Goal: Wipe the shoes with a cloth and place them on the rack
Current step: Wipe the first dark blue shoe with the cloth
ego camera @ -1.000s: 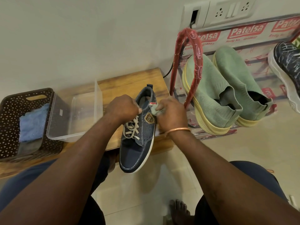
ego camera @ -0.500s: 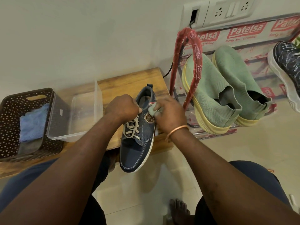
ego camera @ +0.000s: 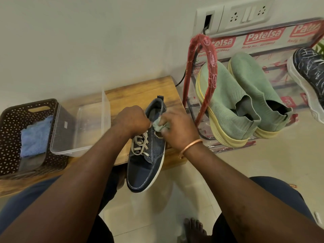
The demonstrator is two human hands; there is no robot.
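One shoe (ego camera: 145, 163) lies between left hand (ego camera: 130, 120), gripping it, and right hand (ego camera: 177, 130), clutching the cloth (ego camera: 158, 126).

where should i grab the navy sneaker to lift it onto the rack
Take the navy sneaker by its heel collar, coming from above: the mouth faces up and the heel end lies free past the left hand and the right hand holding the cloth, so fingers can hook inside, thumb outside. The toe overhanging the bench offers less hold.

Plain pale wall (ego camera: 78, 41) seen behind low wooden counter (ego camera: 138, 92). White socket panel (ego camera: 245, 14) mounted on wall, upper right. Floor (ego camera: 271, 163) laid with light glossy tiles.
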